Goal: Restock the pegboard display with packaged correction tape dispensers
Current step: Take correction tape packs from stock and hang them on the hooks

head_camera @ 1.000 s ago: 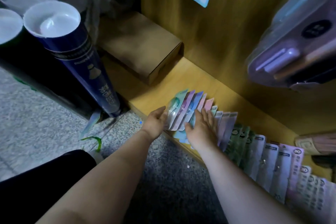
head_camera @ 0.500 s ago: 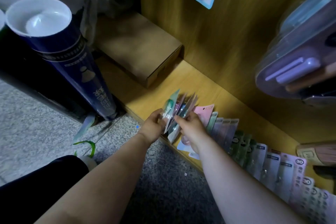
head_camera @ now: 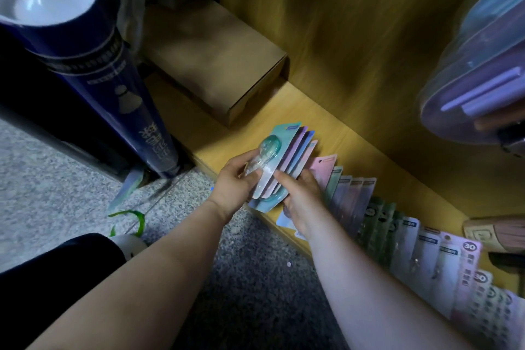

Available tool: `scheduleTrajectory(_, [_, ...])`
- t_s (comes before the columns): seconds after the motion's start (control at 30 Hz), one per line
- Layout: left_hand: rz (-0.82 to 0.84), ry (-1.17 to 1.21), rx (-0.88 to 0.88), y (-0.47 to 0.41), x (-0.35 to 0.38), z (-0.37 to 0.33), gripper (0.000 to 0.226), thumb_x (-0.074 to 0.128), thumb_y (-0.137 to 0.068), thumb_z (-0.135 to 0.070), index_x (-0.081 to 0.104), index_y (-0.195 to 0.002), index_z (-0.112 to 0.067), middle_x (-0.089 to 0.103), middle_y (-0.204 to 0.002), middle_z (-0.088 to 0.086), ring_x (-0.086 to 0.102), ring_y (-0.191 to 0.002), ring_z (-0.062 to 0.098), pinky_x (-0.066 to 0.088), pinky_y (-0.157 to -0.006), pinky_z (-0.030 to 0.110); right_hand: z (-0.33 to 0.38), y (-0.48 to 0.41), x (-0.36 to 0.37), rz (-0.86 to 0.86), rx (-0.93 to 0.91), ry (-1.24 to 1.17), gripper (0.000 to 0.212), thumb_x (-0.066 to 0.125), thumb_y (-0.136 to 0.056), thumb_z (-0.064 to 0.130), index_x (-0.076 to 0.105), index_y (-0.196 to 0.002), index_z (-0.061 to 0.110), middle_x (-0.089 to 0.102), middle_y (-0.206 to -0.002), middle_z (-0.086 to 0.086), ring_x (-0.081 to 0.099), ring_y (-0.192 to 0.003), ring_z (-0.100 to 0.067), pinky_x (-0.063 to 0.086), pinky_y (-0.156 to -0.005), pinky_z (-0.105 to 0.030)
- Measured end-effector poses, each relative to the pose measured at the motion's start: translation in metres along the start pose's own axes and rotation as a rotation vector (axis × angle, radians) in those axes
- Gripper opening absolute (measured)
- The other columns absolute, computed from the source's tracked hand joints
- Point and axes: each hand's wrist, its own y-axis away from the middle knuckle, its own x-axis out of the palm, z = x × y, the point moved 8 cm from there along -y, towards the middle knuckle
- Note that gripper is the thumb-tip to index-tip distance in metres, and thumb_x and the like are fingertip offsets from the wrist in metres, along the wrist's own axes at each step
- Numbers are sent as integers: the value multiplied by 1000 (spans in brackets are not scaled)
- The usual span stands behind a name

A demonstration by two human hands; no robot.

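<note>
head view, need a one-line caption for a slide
The left hand and right hand grip a fanned stack of pastel blister-carded correction tape packs at a yellow wooden shelf lined with more packs.

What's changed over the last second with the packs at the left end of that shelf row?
The left hand and right hand gathered the leftmost packs, earlier fanned on the shelf, into one bunch and lifted it; both now grip it. The rest of the row, the cardboard box and the blue tube stayed put.
</note>
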Motion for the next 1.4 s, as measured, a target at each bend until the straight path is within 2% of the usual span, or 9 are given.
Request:
scheduleTrajectory(0.17, [-85,-112,126,15,-15,-23,37,57,-82,3,57,-110,-21,51,-123,10,51,-115,24,48,-96,37,19,19,9,80,-38,-23,24,50,-84,-4,60,-96,15,67,-97,-9,64,-82,-21,51,-57,-16])
scheduleTrajectory(0.23, [-82,-187,225,32,-13,-45,40,57,-80,7,55,-108,-21,49,-110,3,49,-114,24,41,-102,27,26,35,11,87,-67,-51,32,51,-83,-6,60,-110,8,66,-107,-14,63,-90,-27,53,-75,-29])
scheduleTrajectory(0.3, [-101,-235,313,53,-13,-69,44,57,-78,11,53,-108,-20,46,-99,-10,47,-108,17,36,-94,8,36,55,13,95,-78,-74,37,54,-83,-2,57,-119,6,64,-114,-15,62,-97,-29,51,-88,-38])
scheduleTrajectory(0.4, [-184,-284,413,97,-23,-104,45,61,-77,8,51,-105,-26,39,-96,-22,46,-100,8,36,-90,7,61,92,21,188,-132,-67,33,53,-84,-1,59,-115,8,65,-117,-16,61,-107,-32,45,-100,-46])
scheduleTrajectory(0.63, [-303,-282,691,225,-42,-195,42,66,-75,0,52,-104,-28,40,-93,-17,46,-87,-21,33,-72,-8,113,203,40,362,-327,-139,22,50,-84,-4,62,-83,14,73,-62,10,67,-63,-4,54,-64,-18])
scheduleTrajectory(0.77, [-311,-159,740,281,-48,-223,25,46,-91,-10,57,-107,-26,45,-96,-17,48,-91,-9,37,-81,1,139,266,38,372,-430,-144,26,52,-83,-5,61,-101,12,68,-96,-4,61,-97,-23,46,-96,-40])
scheduleTrajectory(0.93, [-325,-43,763,327,-40,-254,30,51,-88,-5,58,-115,-17,55,-97,-2,52,-90,8,41,-84,18,172,328,18,349,-574,-133,25,54,-81,-5,58,-93,17,66,-93,1,62,-94,-21,47,-92,-38])
scheduleTrajectory(1.13, [-191,51,717,359,-7,-282,47,53,-88,-11,41,-133,-16,42,-121,-4,41,-110,11,37,-98,32,206,383,-27,251,-696,-76,21,55,-82,-1,55,-89,18,64,-98,-5,61,-93,-21,47,-92,-40])
scheduleTrajectory(1.4, [395,106,353,351,80,-283,59,58,-71,-43,52,-122,-14,69,-106,11,66,-91,27,53,-74,35,241,432,-99,136,-855,-57,31,50,-86,-2,44,-102,25,60,-98,5,58,-92,-10,49,-82,-26])
